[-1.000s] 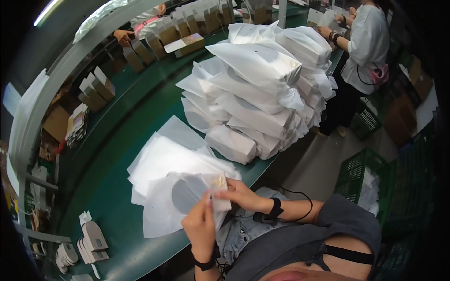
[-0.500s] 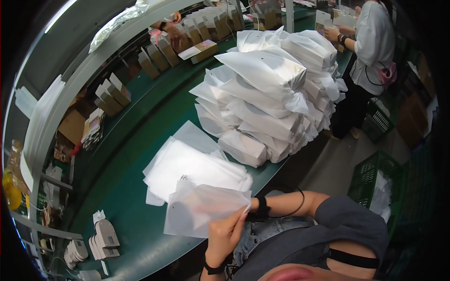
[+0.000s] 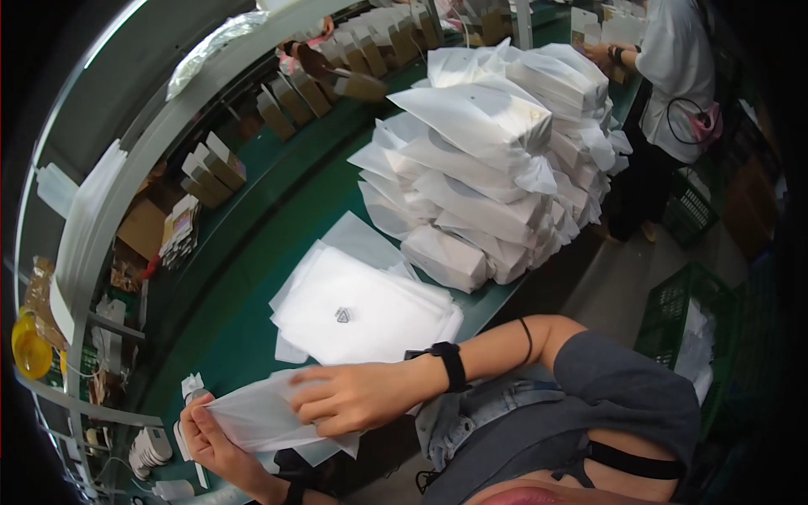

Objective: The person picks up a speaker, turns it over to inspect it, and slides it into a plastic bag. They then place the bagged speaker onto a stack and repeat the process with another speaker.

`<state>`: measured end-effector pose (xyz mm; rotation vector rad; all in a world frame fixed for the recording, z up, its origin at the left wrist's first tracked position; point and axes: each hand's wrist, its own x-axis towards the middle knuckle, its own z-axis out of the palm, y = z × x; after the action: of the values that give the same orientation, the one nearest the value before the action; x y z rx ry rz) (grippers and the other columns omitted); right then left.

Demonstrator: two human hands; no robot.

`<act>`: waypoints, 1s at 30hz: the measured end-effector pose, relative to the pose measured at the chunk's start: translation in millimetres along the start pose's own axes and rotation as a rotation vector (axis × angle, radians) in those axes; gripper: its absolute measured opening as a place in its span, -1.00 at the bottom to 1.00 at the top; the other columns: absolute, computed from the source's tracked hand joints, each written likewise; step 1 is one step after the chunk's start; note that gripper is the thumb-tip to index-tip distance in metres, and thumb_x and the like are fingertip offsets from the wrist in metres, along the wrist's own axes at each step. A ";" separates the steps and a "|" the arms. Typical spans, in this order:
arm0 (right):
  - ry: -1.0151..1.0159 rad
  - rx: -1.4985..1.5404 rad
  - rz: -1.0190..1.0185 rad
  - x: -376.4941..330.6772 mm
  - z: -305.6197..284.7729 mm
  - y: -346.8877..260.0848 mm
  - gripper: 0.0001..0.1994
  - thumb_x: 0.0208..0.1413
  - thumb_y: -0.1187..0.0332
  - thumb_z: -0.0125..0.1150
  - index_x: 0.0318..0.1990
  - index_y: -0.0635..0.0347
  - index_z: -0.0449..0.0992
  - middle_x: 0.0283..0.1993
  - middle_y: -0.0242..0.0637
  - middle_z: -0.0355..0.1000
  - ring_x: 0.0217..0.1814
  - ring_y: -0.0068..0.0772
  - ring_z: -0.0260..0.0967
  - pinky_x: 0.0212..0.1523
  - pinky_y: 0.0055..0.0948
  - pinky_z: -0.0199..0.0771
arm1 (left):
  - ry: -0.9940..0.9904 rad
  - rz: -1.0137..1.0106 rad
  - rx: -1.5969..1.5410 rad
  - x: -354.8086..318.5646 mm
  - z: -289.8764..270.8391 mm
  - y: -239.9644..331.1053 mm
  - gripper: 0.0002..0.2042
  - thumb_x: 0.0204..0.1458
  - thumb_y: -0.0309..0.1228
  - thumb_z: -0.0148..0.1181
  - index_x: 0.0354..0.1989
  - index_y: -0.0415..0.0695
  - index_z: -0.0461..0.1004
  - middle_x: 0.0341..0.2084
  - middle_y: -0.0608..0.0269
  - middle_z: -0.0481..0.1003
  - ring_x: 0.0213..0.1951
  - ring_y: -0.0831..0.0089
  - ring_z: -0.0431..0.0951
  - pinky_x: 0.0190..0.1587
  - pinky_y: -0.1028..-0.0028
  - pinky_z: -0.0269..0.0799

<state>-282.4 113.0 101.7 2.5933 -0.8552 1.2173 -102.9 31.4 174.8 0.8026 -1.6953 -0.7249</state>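
Note:
A translucent white plastic bag (image 3: 261, 412) is stretched sideways low in front of me. My left hand (image 3: 215, 446) pinches its left end between thumb and fingers. My right hand (image 3: 349, 397) lies over the bag's right part, fingers apart and slightly bent; its thumb is hidden. Just beyond the hands, a stack of flat white bags (image 3: 370, 307) rests on the green table, with a small dark printed mark on the top one. Behind my left hand, partly covered by it, stand curved grey-white pieces (image 3: 195, 389).
A tall pile of filled white bags (image 3: 480, 168) covers the table's far right. Open cardboard boxes (image 3: 290, 101) line the back edge. More curved pieces (image 3: 151, 450) stand at the lower left. A co-worker (image 3: 677, 76) stands far right; green crates (image 3: 677, 320) sit on the floor.
The bag has moved left off the stack, along with my left hand, which now grips its left end. My right hand has come out from behind the bag onto its upper side.

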 end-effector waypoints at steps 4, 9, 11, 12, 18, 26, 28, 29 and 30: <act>0.437 0.043 0.039 9.8 -17.9 -5.3 -0.89 -0.20 0.41 0.20 -0.51 0.21 0.42 -0.22 -0.18 0.36 -0.16 -0.21 0.34 -0.08 -0.32 0.29 | -0.176 -0.019 -0.145 -9.2 22.6 22.7 -0.84 0.11 -0.40 -0.04 -0.29 -0.26 0.36 -0.42 0.30 0.36 -0.40 0.68 0.29 -0.33 0.71 0.16; 0.413 0.573 0.381 -16.1 -1.4 -11.6 -0.91 -0.24 0.49 0.24 -0.48 0.20 0.52 -0.20 -0.23 0.38 -0.17 -0.27 0.35 -0.14 -0.46 0.29 | -0.515 -0.096 -0.288 -30.9 50.6 47.6 -0.78 0.09 -0.41 -0.01 -0.16 -0.29 0.31 -0.39 0.26 0.35 -0.40 0.68 0.29 -0.34 0.71 0.16; 0.347 0.781 0.474 -22.2 -8.7 -21.1 -0.90 -0.23 0.51 0.23 -0.45 0.20 0.54 -0.21 -0.24 0.39 -0.18 -0.29 0.36 -0.17 -0.50 0.30 | -0.529 -0.099 -0.397 -37.7 46.2 40.0 -0.73 0.08 -0.41 -0.01 -0.09 -0.29 0.28 -0.37 0.22 0.35 -0.38 0.65 0.30 -0.34 0.68 0.18; 0.366 0.789 0.520 -23.3 -22.0 -26.0 -0.92 -0.21 0.49 0.26 -0.46 0.21 0.55 -0.24 -0.21 0.42 -0.22 -0.28 0.39 -0.22 -0.52 0.33 | -0.523 -0.118 -0.398 -38.2 46.7 32.6 -0.73 0.08 -0.41 -0.01 -0.09 -0.29 0.28 -0.37 0.22 0.35 -0.38 0.65 0.30 -0.34 0.68 0.18; 0.648 0.741 0.473 -28.6 -51.6 -29.9 -0.80 -0.25 0.51 0.33 -0.36 0.22 0.55 -0.38 -0.20 0.45 -0.35 -0.33 0.41 -0.33 -0.51 0.36 | -0.546 -0.524 -0.526 -78.4 63.7 -66.0 -0.49 0.16 -0.09 -0.23 0.10 -0.27 0.13 -0.17 0.12 0.38 -0.12 0.38 0.37 -0.12 0.49 0.30; 0.653 0.052 0.081 -58.4 -75.9 -0.7 -0.85 -0.02 0.34 0.15 -0.39 0.21 0.36 -0.49 -0.22 0.29 -0.47 -0.31 0.24 -0.49 -0.48 0.24 | -0.892 -0.828 -0.873 -115.8 87.1 -61.6 -0.42 0.11 0.00 -0.18 0.09 -0.29 0.14 -0.08 0.12 0.37 -0.06 0.30 0.40 -0.04 0.38 0.36; 0.775 -0.022 0.230 -63.1 -66.4 -3.6 -0.85 0.00 0.35 0.13 -0.38 0.23 0.37 -0.48 -0.22 0.32 -0.46 -0.36 0.25 -0.48 -0.50 0.25 | -0.770 -1.003 -1.007 -121.0 87.6 -59.7 -0.46 0.11 -0.05 -0.11 0.08 -0.29 0.16 -0.09 0.15 0.38 -0.07 0.30 0.41 -0.05 0.36 0.37; 0.898 -0.110 0.373 -67.4 -60.0 -6.1 -0.86 0.02 0.36 0.11 -0.36 0.25 0.38 -0.47 -0.22 0.34 -0.45 -0.40 0.25 -0.47 -0.51 0.25 | -0.704 -1.089 -1.070 -122.9 86.3 -58.4 -0.48 0.11 -0.08 -0.08 0.07 -0.29 0.17 -0.09 0.16 0.38 -0.08 0.30 0.42 -0.06 0.35 0.38; 1.019 -0.205 0.519 -73.0 -52.7 -6.3 -0.85 0.04 0.36 0.10 -0.35 0.27 0.39 -0.46 -0.22 0.36 -0.45 -0.44 0.26 -0.46 -0.53 0.25 | -0.698 -1.103 -1.067 -121.6 84.2 -58.3 -0.48 0.11 -0.08 -0.08 0.07 -0.29 0.17 -0.09 0.16 0.38 -0.08 0.30 0.42 -0.06 0.35 0.38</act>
<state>-350.7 168.9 82.6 1.2692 -1.2770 2.1045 -151.3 101.2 40.5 0.6464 -0.9518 -2.6032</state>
